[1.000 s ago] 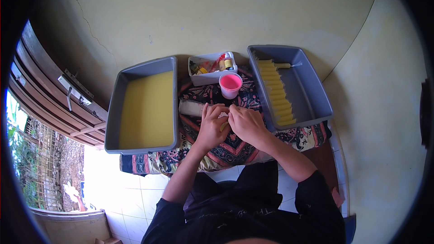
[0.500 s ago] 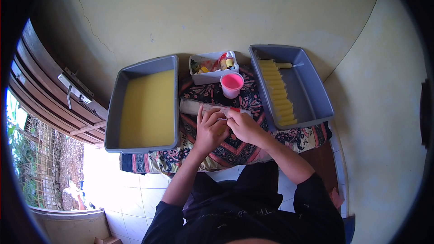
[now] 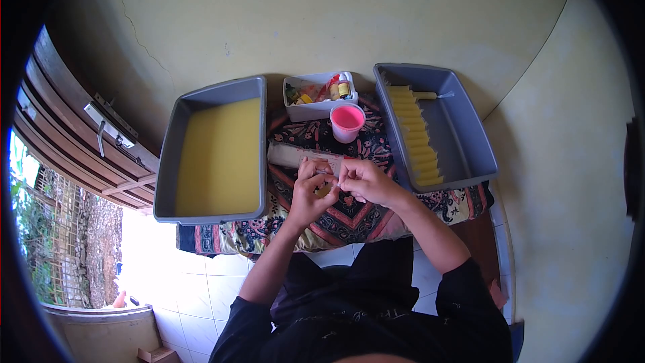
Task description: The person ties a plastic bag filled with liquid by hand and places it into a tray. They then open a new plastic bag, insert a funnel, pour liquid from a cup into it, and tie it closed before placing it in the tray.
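My left hand [image 3: 314,191] and my right hand [image 3: 364,182] meet fingertip to fingertip over the patterned cloth [image 3: 349,218]. Both are pinched around something too small and hidden to name. Just beyond them lies a pack of clear plastic bags [image 3: 289,155], partly covered by my fingers. A cup of pink liquid [image 3: 347,123] stands behind the pack, in front of a white box [image 3: 310,111] that holds small bottles and packets.
At left a grey tray [image 3: 261,195] holds yellow liquid. Another grey tray [image 3: 463,141] at right contains a row of filled yellow tubes [image 3: 418,138] and one separate tube [image 3: 424,95]. An open wooden door [image 3: 87,141] is at far left.
My fingers have shifted slightly, with the left hand turned and its fingers curled more. The view has moved a little. The trays, cup and box stay in place.
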The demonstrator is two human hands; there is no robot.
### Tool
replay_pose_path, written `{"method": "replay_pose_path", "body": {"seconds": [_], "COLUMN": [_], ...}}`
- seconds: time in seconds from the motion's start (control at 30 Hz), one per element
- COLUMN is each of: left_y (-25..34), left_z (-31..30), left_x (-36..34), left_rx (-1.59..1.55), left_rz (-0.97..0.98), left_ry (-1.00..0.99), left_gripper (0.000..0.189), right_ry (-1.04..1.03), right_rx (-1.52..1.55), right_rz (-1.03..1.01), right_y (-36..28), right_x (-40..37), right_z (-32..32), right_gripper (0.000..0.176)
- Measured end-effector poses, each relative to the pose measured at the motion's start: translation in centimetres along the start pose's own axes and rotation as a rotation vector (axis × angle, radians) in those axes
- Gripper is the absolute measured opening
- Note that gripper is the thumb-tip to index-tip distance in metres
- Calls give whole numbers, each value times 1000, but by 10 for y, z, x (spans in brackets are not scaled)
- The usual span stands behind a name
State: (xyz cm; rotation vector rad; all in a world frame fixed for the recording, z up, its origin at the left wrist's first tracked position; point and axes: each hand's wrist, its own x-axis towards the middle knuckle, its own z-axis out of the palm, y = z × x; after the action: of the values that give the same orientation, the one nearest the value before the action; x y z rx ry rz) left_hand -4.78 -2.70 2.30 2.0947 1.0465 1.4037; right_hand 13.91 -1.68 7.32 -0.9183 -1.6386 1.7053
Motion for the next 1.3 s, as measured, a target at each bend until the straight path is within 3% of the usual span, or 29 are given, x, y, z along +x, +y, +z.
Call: {"method": "replay_pose_path", "body": {"seconds": [0.17, 0.33, 0.4, 0.47, 0.7, 0.8, 0.93, 1.03, 1.13, 1.3], "left_y": [1, -4, -3, -5, -5, -7, -5, -6, -8, -8], "left_z": [-1, 5, 5, 6, 9, 11, 1, -3, -3, 3], "left_x": [2, -2, -2, -2, -1, -1, 3, 6, 7, 1], "left_rx": [-273, -549, -644, -755, -760, -774, -557, -403, -324, -293], "left_rz": [-65, -195, -241, -324, -332, -317, -244, -162, -106, -118], "left_ry": [-137, -143, -146, -157, -127, -86, -158, -160, -125, -98], "left_gripper": [17, 14, 14, 14, 15, 15, 13, 13, 14, 14], "right_ry": [-13, 49, 175, 218, 405, 442, 425, 219, 113, 197], "right_rx": [-66, -180, -570, -619, -725, -753, -618, -210, 24, -82], "right_rz": [-113, -240, -443, -512, -794, -803, -697, -297, -331, -174], "right_y": [3, 11, 2, 2, 18, 22, 26, 23, 14, 31], "right_x": [2, 1, -3, -3, 0, -1, -3, -7, -10, -5], "right_z": [-6, -3, 2, 6, 16, 20, 14, 6, 5, 1], "right_gripper": [9, 10, 13, 14, 18, 17, 14, 7, 6, 8]}}
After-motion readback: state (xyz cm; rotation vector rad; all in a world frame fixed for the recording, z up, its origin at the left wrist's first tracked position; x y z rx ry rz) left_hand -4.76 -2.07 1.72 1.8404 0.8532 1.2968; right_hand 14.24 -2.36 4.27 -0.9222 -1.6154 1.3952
